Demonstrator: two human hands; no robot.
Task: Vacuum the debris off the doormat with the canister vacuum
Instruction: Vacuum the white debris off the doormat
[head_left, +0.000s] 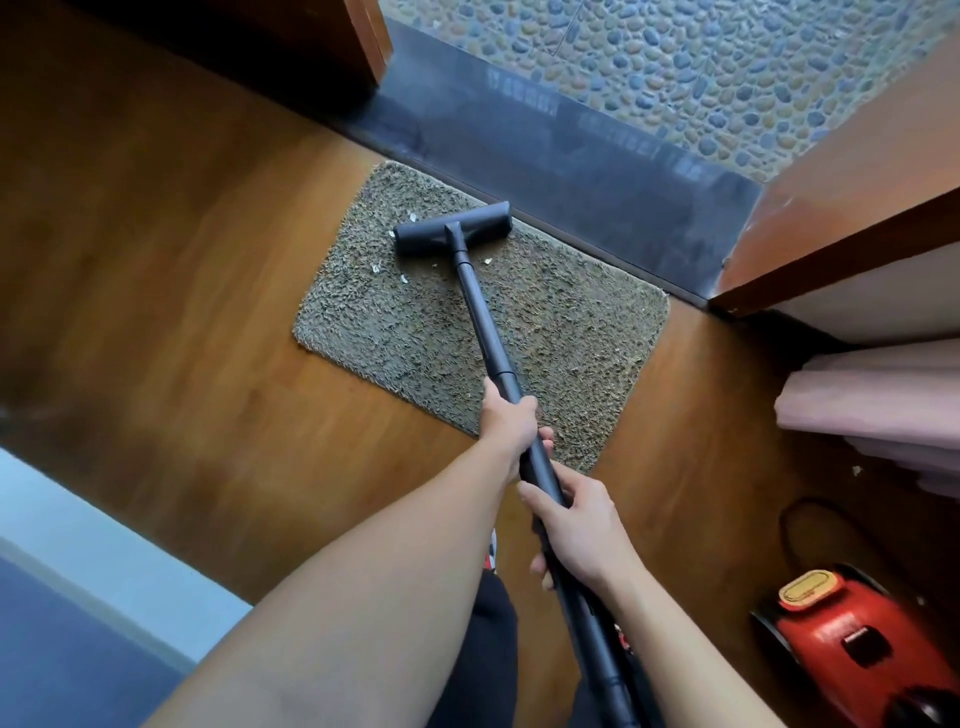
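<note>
A shaggy grey-brown doormat (545, 322) lies on the wooden floor in front of a dark threshold. The vacuum's black floor head (453, 229) rests on the mat's far part. Small white bits of debris (376, 268) lie on the mat just near of the head and at its left end. A black wand (483, 317) runs from the head back to me. My left hand (509, 421) grips the wand above the mat's near edge. My right hand (576, 525) grips it lower down, closer to my body. The red canister vacuum (852, 639) stands on the floor at the lower right.
A dark stone threshold (571, 156) borders the mat, with pebble paving (701, 62) beyond. A wooden door (841, 208) stands open on the right above pink fabric (872, 405). A black cord (810, 514) loops near the canister. Light floor (78, 545) lies lower left.
</note>
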